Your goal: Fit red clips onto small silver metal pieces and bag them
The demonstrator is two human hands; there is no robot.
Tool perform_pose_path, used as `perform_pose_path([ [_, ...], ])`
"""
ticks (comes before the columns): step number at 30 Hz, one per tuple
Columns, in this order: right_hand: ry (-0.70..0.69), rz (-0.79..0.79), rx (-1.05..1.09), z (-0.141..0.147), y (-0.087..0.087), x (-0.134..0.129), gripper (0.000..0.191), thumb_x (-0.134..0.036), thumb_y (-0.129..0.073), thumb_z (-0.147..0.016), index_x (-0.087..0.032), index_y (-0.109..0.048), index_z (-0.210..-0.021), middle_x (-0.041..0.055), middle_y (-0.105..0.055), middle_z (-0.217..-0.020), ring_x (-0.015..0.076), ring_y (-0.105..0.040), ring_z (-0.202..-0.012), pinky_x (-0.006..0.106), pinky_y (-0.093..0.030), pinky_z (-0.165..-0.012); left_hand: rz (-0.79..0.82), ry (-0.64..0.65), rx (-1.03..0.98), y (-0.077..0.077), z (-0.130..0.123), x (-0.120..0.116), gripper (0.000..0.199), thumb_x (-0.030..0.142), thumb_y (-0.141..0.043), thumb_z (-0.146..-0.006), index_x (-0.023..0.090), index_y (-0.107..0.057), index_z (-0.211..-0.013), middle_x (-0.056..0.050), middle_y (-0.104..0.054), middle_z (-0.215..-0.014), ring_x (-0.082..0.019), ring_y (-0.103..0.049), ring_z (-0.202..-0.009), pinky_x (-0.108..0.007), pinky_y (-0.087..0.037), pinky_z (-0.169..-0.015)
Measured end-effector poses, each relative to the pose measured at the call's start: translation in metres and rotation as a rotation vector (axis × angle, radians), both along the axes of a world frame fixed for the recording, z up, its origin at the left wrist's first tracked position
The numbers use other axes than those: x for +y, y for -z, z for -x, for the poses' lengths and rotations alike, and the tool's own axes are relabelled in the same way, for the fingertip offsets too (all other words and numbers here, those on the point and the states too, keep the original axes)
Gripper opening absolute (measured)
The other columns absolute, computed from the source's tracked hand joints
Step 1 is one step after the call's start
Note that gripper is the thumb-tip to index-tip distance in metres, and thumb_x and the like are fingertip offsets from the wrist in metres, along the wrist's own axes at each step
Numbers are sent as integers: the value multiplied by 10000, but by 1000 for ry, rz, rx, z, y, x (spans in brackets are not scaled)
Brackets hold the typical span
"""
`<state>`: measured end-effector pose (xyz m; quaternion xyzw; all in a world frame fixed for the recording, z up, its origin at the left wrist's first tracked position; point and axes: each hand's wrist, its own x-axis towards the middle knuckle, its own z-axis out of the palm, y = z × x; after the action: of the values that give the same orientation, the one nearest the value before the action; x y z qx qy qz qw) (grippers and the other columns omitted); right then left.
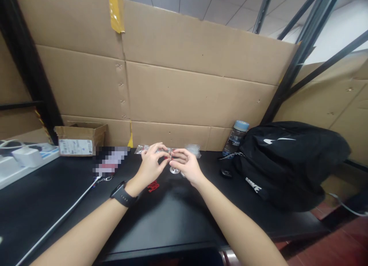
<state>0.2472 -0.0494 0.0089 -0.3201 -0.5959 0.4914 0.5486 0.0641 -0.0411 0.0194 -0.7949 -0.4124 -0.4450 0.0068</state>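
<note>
My left hand (pixel 153 161), with a dark watch at its wrist, is raised over the black table, its thumb and fingers pinched together at a small red piece (pixel 167 157). Facing it, my right hand (pixel 187 165) has its thumb and fingers closed at a thin, pale item between the two hands, too small to name. Just below the fingertips is a round silvery object (pixel 174 170). Red pieces (pixel 153 186) lie on the table below my left hand. Behind the hands are clear plastic bags (pixel 193 150), partly hidden by the fingers.
A small open cardboard box (pixel 77 140) and a white power strip (pixel 28 160) are at the left, with a white cable (pixel 61 218) running forward. To the right stand a blue-capped bottle (pixel 235 138) and a black bag (pixel 290 162). A cardboard wall (pixel 184 93) rises behind.
</note>
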Motion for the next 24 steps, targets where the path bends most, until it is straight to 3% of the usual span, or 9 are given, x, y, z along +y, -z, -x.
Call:
perform_pose_path([
  [5, 47, -86, -45, 0, -4, 1, 465, -340, -866, -671, -226, -640, -1061, 100, -730, -1172, 260, -677, -1137, 402, -557, -949, -62, -58, 19, -5, 1, -4, 109, 260, -625, -890, 267, -728, -854, -57, -649, -1203, -311, -484, -1291, -519, -286, -1029],
  [10, 100, -132, -139, -3, -7, 0, 405, -359, -806, -740, -233, -658, -1095, 84, -758, -1084, 257, -716, -1036, 367, -583, -832, -92, -89, 10, -9, 0, -8, 119, 294, -638, -899, 271, -740, -843, -63, -644, -1206, -299, -506, -1236, -495, -296, -996],
  [20, 215, -173, -192, -3, -3, 3, 300, -354, -756, -783, -218, -655, -1031, 66, -767, -928, 247, -726, -882, 380, -538, -809, -93, -60, 33, -7, -2, -8, 106, 322, -658, -893, 280, -748, -856, -57, -644, -1192, -294, -517, -1200, -481, -279, -1021],
  [24, 247, -218, -208, -4, -7, 0, 386, -311, -734, -793, -242, -565, -1133, 25, -760, -884, 228, -713, -871, 396, -507, -877, -58, -38, -43, -10, -2, -10, 151, 266, -554, -933, 260, -705, -937, -55, -628, -1190, -260, -552, -1166, -442, -310, -1016],
])
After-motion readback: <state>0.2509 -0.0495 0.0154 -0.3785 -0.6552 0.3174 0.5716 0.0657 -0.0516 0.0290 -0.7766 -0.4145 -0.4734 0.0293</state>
